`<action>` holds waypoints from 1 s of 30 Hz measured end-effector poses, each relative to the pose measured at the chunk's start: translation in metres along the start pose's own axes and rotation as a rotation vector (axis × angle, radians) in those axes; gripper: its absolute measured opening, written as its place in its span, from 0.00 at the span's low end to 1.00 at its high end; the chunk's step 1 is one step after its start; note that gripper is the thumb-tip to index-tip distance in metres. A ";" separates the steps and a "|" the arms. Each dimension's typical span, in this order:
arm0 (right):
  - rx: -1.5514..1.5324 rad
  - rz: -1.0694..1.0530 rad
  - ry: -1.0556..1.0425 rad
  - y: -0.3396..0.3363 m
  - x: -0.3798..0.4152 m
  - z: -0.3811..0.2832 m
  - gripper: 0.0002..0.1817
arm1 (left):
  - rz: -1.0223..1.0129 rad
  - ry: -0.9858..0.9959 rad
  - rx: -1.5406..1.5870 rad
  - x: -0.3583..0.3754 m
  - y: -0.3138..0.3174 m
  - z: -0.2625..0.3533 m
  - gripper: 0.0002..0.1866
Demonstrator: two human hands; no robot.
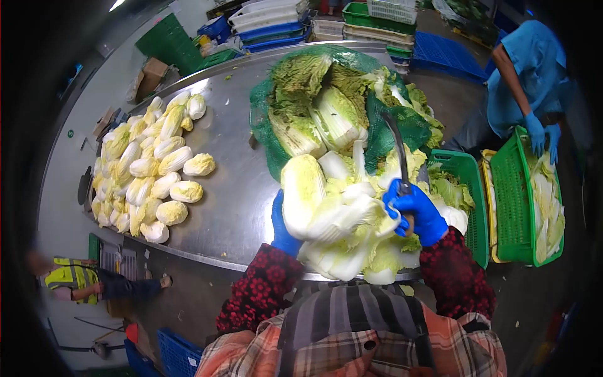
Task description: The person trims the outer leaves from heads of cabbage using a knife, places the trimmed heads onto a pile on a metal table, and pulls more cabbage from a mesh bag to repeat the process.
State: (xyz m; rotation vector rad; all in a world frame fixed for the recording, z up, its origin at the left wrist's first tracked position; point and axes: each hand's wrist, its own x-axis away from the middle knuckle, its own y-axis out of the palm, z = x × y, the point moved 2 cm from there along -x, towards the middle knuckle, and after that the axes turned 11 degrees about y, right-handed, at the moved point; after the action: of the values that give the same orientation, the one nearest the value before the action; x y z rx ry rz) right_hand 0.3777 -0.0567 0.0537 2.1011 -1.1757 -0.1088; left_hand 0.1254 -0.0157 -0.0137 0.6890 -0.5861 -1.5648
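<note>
Leaves (455, 190) lie in the green crate (480, 229) beside the steel table (235, 144) and in the tilted green crate (510, 196) at a co-worker's 2 gloved hands (536, 134), while green mesh (259, 116) holds untrimmed cabbages (339, 119). The left hand (282, 227) cups the cabbage (301, 188) above loose leaves (345, 264) at the near edge; the right hand (421, 210) grips a curved knife (398, 139), its blade over the mesh. Trimmed cabbages (171, 162) lie well apart at left.
</note>
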 end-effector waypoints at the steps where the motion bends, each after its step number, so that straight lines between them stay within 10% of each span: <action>1: 0.010 0.000 0.026 -0.006 0.007 0.005 0.10 | 0.079 -0.052 0.275 -0.002 -0.006 -0.001 0.26; 5: 0.277 0.212 0.191 -0.045 0.022 0.036 0.09 | 0.056 0.165 0.138 -0.018 -0.037 -0.005 0.26; 7: 0.431 0.427 0.188 -0.054 0.017 0.053 0.12 | -0.180 0.308 -0.728 -0.017 -0.024 0.001 0.26; 10: 0.339 0.424 0.085 -0.021 0.005 0.034 0.20 | -0.280 -0.375 0.900 -0.002 -0.021 -0.005 0.27; 13: 0.080 0.323 -0.128 0.007 -0.028 0.021 0.26 | -0.385 -0.575 0.253 0.004 -0.030 -0.022 0.32; 24: 0.227 0.589 -0.318 -0.005 -0.042 0.006 0.18 | 0.096 -0.386 0.211 0.030 -0.001 -0.013 0.32; 30: 0.415 0.606 -0.121 0.003 -0.023 -0.014 0.16 | -0.226 -0.128 -0.374 0.024 0.022 0.008 0.35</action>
State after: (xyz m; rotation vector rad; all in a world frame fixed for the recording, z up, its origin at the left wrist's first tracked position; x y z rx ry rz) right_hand 0.3678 -0.0323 0.0595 1.9886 -1.9935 0.3179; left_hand 0.1334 -0.0417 0.0058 0.3812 -0.3005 -1.8764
